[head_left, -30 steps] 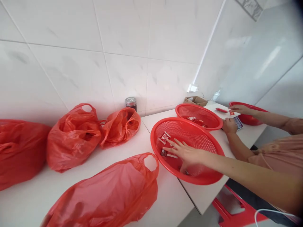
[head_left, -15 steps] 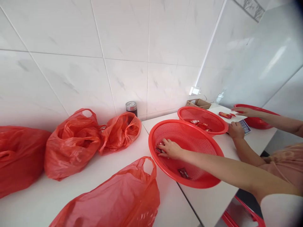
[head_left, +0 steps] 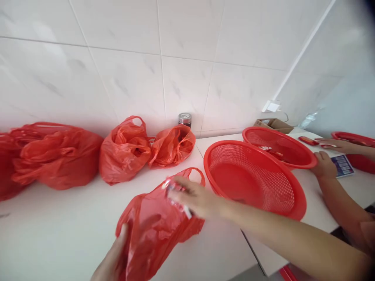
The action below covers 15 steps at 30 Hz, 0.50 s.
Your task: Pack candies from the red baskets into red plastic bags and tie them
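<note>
My right hand (head_left: 199, 197) is closed around several small wrapped packets (head_left: 175, 193), blurred by motion, and hovers over a red plastic bag (head_left: 159, 218). At the bottom, my left hand (head_left: 113, 253) grips the left side of that bag, thumb on the outside and fingers hidden behind the plastic. A bag handle loop stands up beyond my right wrist. Just to the right is the large red perforated basket (head_left: 237, 175), its visible floor bare; my right forearm crosses in front of its near rim.
Knotted and loose red bags (head_left: 64, 156) line the wall on the left, before a dark jar with a silver lid (head_left: 184, 118). A second red basket (head_left: 278, 146) holds a few packets. On the right, a co-worker's hands (head_left: 324, 166) are near a blue printed card (head_left: 342, 166).
My right hand has left the basket with packets and moved left over the bag. My left hand has come into view holding the bag. The view has turned left.
</note>
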{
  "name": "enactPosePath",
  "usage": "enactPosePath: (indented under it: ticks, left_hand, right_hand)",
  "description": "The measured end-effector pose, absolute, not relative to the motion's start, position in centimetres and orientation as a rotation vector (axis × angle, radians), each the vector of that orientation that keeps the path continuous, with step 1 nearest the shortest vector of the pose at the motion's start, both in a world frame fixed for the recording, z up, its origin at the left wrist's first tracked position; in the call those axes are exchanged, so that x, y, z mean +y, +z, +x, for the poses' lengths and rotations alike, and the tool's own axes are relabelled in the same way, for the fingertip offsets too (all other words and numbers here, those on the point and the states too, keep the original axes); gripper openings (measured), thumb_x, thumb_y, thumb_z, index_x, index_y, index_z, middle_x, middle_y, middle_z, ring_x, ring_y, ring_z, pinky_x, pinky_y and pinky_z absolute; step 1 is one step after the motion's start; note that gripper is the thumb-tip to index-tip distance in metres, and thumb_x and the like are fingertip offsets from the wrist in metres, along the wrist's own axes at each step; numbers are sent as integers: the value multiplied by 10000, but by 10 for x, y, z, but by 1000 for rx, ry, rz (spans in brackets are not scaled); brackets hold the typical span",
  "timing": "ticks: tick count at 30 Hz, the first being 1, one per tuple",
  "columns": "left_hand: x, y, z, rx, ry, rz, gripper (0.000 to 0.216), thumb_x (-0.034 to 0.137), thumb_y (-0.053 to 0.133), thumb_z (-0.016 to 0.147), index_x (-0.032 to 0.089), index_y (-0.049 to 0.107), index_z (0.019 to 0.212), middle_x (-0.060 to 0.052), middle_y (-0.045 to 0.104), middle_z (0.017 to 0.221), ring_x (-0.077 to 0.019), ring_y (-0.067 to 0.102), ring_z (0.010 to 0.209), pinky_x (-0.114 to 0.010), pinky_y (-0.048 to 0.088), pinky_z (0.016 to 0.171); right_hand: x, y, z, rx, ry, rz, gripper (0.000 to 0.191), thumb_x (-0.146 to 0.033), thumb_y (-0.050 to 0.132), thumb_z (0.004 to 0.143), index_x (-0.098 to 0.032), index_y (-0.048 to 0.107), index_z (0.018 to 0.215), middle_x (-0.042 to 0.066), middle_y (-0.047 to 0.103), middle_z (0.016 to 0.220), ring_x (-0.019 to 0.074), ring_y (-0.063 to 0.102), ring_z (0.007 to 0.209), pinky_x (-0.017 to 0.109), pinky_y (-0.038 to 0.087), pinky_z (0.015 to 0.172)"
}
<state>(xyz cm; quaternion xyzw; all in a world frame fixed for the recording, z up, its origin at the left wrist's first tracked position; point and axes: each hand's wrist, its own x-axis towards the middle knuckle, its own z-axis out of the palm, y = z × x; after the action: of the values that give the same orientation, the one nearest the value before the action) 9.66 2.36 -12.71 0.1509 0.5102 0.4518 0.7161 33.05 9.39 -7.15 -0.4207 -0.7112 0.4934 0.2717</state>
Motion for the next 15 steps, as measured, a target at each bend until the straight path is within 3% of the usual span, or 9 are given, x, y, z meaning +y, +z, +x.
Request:
enactPosePath:
  ticks: [3, 6, 9, 12, 15]
  left_hand:
    - [19, -117, 109, 1087, 1051, 278, 749, 596, 652, 731, 276, 473, 1384, -69, 682, 1196, -313, 624, 1094, -380, 548, 831]
    - [15, -118, 105, 1151, 1156, 241, 740, 543, 674, 744, 276, 442, 1394, -53, 676, 1205, -291, 616, 1106, -340, 546, 830]
    - [14, -127, 94, 1167, 1193, 262, 713, 523, 694, 730, 282, 476, 1365, -42, 667, 1225, -295, 605, 1119, -324, 550, 817]
    - [14, -133, 84, 1160, 1196, 344, 664, 510, 693, 728, 290, 521, 1330, -42, 655, 1248, -308, 603, 1115, -337, 554, 816]
    - [10, -132, 79, 1164, 1213, 480, 662, 515, 698, 711, 318, 533, 1321, -40, 624, 1296, -324, 568, 1163, -365, 544, 854]
  right_hand:
    - [88, -105, 293, -2233, 1120, -1461, 485, -625, 386, 890, -227, 587, 1082, 70, 575, 945, 206, 585, 810, 365, 468, 748]
    - [96, -109, 290, -2409, 1049, -1653, 563, -558, 447, 876, -214, 491, 1319, 156, 572, 1126, 303, 594, 968, 452, 454, 817]
    - [96, -78, 312, -2394, 1098, -1444, 552, -458, 490, 886, -255, 426, 1395, 134, 561, 1255, 283, 565, 1105, 416, 442, 899]
    - [86, -49, 359, -2136, 1115, -1381, 367, -454, 455, 913, -266, 566, 1208, 63, 650, 1111, 194, 635, 956, 324, 488, 823]
    - [79, -45, 425, -1937, 673, -1737, 296, -470, 448, 890, -236, 623, 941, 42, 671, 853, 179, 636, 739, 308, 494, 668]
